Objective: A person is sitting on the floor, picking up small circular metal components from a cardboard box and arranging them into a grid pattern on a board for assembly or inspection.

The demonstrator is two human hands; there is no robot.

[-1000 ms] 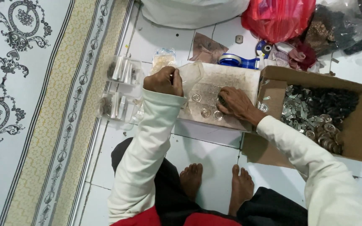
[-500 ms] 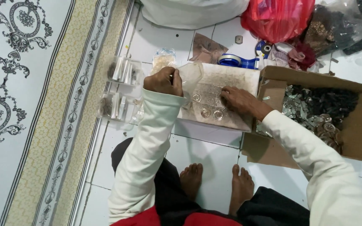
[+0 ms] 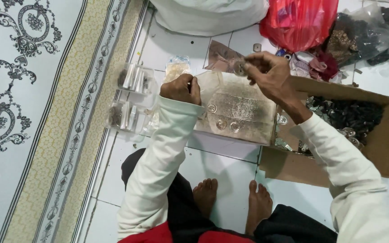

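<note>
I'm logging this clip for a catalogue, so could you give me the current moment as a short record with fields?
Setting: white tiled floor, patterned rug alongside
Left hand: fisted, resting on the edge of a worn flat board
Right hand: raised, pinching a small round metal piece
On board: three round pieces
Beside: cardboard box of small metal parts, clear plastic packets, red plastic bag
Person: squatting, barefoot
</note>
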